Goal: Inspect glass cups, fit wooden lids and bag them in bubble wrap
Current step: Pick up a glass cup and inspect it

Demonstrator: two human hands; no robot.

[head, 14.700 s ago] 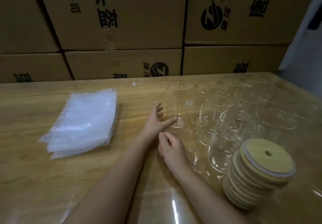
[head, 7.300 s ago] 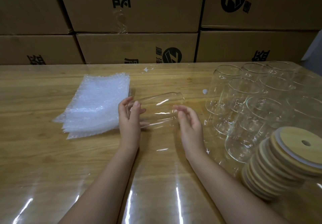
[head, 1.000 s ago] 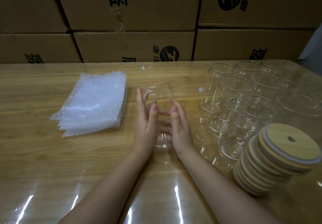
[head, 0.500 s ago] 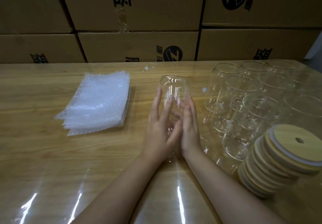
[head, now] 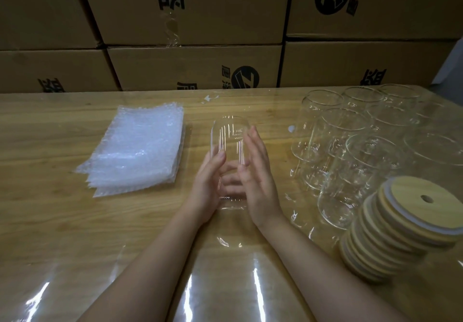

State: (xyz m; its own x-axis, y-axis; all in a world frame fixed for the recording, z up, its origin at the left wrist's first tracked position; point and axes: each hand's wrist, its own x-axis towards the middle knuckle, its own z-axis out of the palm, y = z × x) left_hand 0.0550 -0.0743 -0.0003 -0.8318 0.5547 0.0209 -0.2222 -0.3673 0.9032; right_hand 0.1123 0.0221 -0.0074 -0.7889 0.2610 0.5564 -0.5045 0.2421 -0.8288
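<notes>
glass cup [head: 229, 141] now within curled left hand [head: 206, 186]

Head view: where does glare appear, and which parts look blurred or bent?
Head view: white glare streaks lie on the clear table cover near the bottom edge; the held cup shows vertical streaked highlights, slightly motion-blurred; the cardboard boxes are dim, their seams slanted by the wide lens.
</notes>
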